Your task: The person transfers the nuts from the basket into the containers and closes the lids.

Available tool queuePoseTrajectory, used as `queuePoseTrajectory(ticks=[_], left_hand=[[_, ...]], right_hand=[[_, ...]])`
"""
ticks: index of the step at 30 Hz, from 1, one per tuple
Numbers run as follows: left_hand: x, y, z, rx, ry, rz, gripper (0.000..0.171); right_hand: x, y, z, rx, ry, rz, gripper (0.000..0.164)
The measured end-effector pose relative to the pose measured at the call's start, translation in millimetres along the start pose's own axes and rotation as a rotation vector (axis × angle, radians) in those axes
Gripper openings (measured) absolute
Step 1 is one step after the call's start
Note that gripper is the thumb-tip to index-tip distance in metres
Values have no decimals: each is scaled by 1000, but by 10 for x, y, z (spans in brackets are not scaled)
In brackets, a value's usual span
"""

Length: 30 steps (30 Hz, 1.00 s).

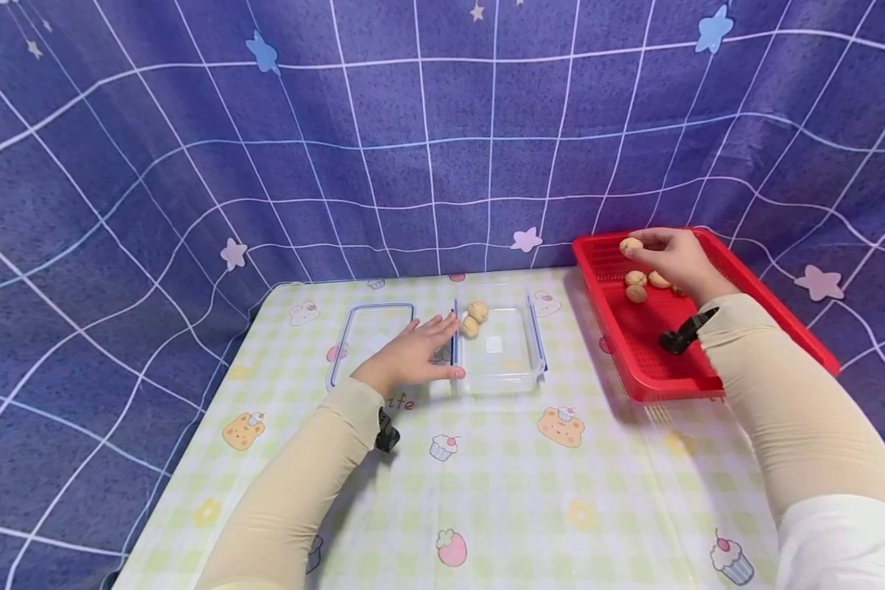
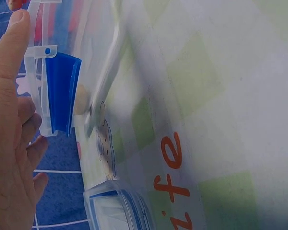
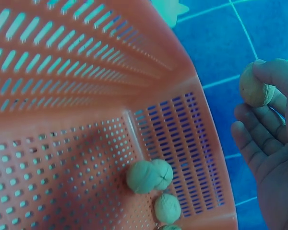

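My right hand [image 1: 680, 260] pinches a walnut [image 1: 630, 245] between thumb and fingers, above the far part of a red plastic basket [image 1: 634, 385]. Several more walnuts [image 1: 636, 279] lie on the basket floor below it; the right wrist view shows walnuts [image 3: 167, 209] close to the slotted end wall. My left hand [image 1: 413, 354] has its fingers extended at the left side of a clear plastic box [image 1: 512, 383]. In the left wrist view the thumb lies along the box rim, by a blue side clip [image 2: 62, 93]. Two walnuts [image 1: 474, 318] sit inside the box, near its far left.
A clear lid with a blue seal [image 1: 350, 336] lies on the table left of the box, partly behind my left hand. A checked cloth [image 1: 509, 508] covers the table. A blue curtain [image 1: 442, 180] hangs right behind the table's far edge.
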State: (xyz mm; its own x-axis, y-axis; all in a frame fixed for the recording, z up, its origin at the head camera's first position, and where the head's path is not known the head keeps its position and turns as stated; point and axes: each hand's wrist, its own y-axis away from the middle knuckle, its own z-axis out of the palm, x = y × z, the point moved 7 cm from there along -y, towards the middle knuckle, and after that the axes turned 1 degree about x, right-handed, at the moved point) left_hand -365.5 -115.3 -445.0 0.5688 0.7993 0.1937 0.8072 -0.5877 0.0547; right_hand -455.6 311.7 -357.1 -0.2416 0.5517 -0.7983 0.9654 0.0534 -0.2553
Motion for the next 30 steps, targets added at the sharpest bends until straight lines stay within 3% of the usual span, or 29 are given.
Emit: queuePoseTrajectory(ticks=[30], left_hand=[[22,15,-11,23,46,0,97]], right_hand=[[-471,-92,446,-30,-84,-80,43]])
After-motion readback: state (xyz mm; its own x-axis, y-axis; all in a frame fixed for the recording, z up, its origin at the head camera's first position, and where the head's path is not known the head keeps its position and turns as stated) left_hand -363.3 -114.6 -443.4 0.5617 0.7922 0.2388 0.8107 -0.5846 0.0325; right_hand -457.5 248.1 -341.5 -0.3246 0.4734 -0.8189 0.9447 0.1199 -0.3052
